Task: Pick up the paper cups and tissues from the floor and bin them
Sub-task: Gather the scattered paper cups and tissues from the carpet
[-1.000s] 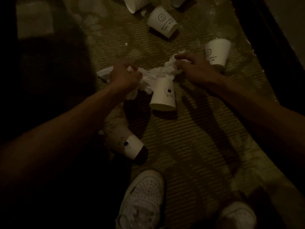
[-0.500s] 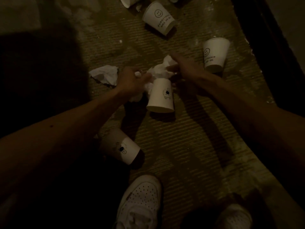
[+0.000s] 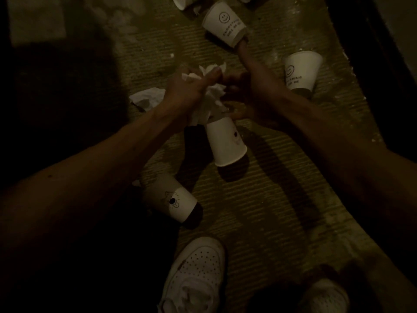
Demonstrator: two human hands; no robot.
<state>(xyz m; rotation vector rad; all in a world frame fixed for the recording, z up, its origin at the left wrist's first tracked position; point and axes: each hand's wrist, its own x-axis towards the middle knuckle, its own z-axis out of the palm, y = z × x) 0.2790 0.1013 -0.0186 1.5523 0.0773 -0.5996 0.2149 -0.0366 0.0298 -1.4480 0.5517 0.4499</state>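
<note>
Dim view down onto a ribbed floor mat (image 3: pixel 270 199). My left hand (image 3: pixel 187 91) grips a wad of white tissues (image 3: pixel 213 96), right beside the base of a paper cup (image 3: pixel 225 143) whose wide end points toward me. My right hand (image 3: pixel 248 96) meets the wad in shadow, and I cannot tell whether it grips. A loose tissue (image 3: pixel 146 99) lies by my left wrist. A smiley-face cup (image 3: pixel 223 23) lies beyond my hands, and a second smiley cup (image 3: pixel 301 72) is to the right.

Cropped at the floor's (image 3: pixel 282 199) far edge: one cup (image 3: pixel 181 2), mostly out of view. Hid the middle cup's (image 3: pixel 225 143) base behind tissue (image 3: pixel 213 96) in the left hand (image 3: pixel 187 91). Could not tell what the right hand (image 3: pixel 246 96) gripped, too dark. Blurred past reading: print on the smiley cup (image 3: pixel 223 23). Cropped at the near edge: left shoe (image 3: pixel 196 274), right shoe (image 3: pixel 325 297).
</note>
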